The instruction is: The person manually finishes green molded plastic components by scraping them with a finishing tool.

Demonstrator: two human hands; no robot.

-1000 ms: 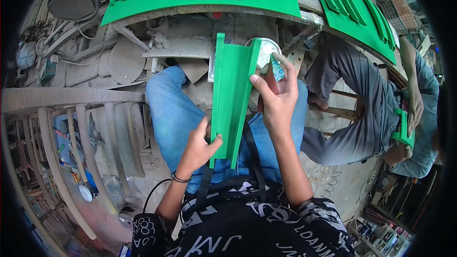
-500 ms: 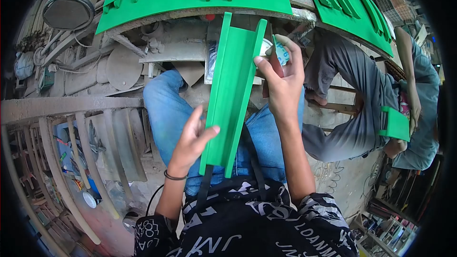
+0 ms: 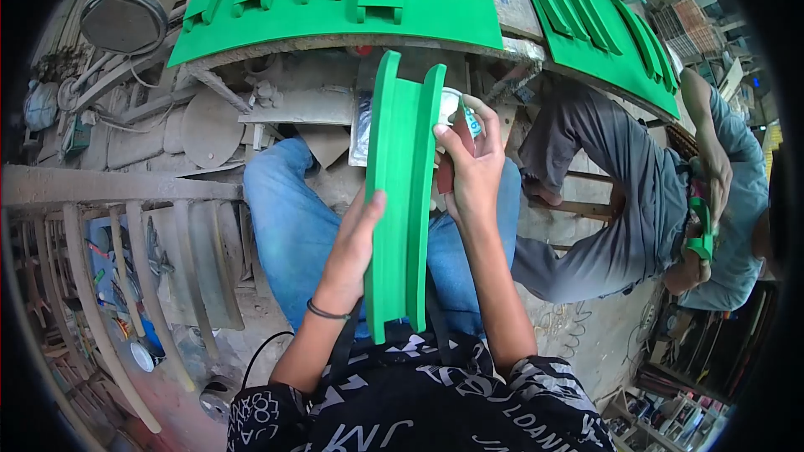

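A long green channel-shaped piece (image 3: 402,201) with two raised side rails stands nearly upright before my chest, its open side facing me. My left hand (image 3: 352,243) grips its left rail, thumb over the edge and the other fingers hidden behind. On the far side, my right hand (image 3: 479,172) pinches a folded sheet of sandpaper (image 3: 445,176), reddish-brown with a printed pale backing. The right thumb rests at the piece's right rail, near its upper half. Part of the sandpaper is hidden by the fingers.
Ahead lies a green panel (image 3: 427,8) bearing several green strips; another green panel (image 3: 586,59) is to its right. A seated co-worker at right holds a smaller green piece (image 3: 700,234). A slatted wooden frame (image 3: 126,186) stands at my left.
The green piece has swung from a slant to nearly upright and turned slightly. My left hand's fingers have moved behind it. My right hand has come lower and left. The co-worker's piece has turned.
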